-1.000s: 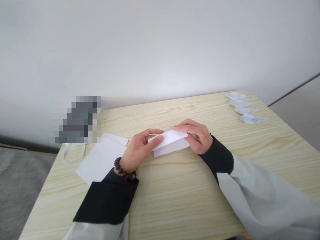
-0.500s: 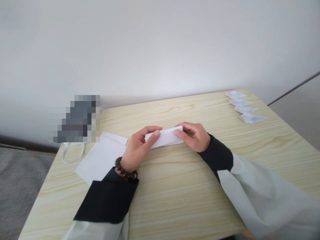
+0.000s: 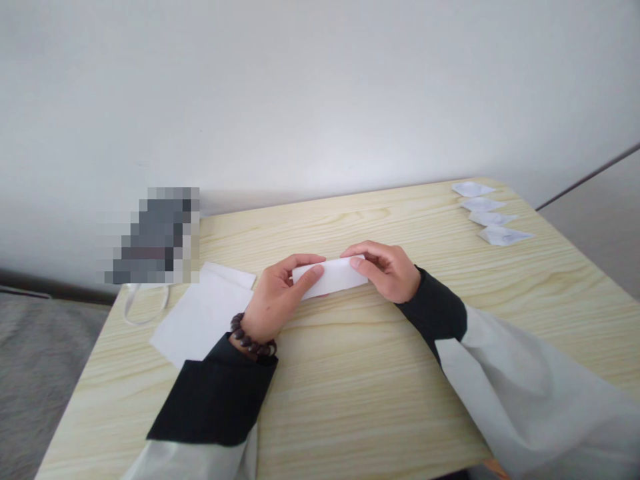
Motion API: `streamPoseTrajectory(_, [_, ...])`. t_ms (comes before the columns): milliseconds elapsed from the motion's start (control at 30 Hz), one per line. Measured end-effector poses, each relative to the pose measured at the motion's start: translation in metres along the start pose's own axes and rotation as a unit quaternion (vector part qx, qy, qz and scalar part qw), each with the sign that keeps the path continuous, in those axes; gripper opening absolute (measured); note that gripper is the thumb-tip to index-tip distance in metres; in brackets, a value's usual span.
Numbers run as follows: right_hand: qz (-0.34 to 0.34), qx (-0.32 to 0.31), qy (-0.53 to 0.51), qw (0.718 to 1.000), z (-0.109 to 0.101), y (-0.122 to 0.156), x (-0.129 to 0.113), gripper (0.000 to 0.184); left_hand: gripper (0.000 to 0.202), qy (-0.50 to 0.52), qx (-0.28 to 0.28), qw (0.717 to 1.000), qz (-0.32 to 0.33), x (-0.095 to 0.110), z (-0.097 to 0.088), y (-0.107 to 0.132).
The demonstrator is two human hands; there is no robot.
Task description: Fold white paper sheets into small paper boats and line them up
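A folded strip of white paper (image 3: 337, 277) is held a little above the middle of the table, between both hands. My left hand (image 3: 280, 290) pinches its left end, thumb on the near face and fingers behind. At the other end my right hand (image 3: 387, 270) grips the paper, its thumb pressed on the front and the index finger lying along the top edge. A dark bead bracelet (image 3: 250, 340) circles my left wrist. Loose white sheets (image 3: 200, 317) lie flat on the table, partly under my left forearm.
Several folded white paper boats (image 3: 500, 235) stand in a row at the table's far right corner. A blurred dark object (image 3: 153, 237) is at the far left, with a white cable loop (image 3: 145, 313) beside it. The wooden table (image 3: 370, 387) meets a white wall behind.
My right index finger has shifted left along the paper's top edge. The strip has turned slightly so its front face shows flatter; both hands keep their hold.
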State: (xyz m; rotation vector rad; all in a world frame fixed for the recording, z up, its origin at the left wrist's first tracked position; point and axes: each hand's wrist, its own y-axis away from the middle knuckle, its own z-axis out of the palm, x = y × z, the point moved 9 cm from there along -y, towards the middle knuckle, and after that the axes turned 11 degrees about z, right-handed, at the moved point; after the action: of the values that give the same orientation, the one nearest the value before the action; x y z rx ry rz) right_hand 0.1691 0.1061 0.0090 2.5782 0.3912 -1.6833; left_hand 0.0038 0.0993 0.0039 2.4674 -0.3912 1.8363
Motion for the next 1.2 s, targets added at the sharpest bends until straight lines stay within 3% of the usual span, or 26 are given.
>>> streamPoseTrajectory(1200, [-0.013, 0.017, 0.023, 0.999, -0.001, 0.001, -0.001, 0.021, 0.036, 0.074, -0.009, 0.996, -0.049, -0.012, 0.007, 0.002])
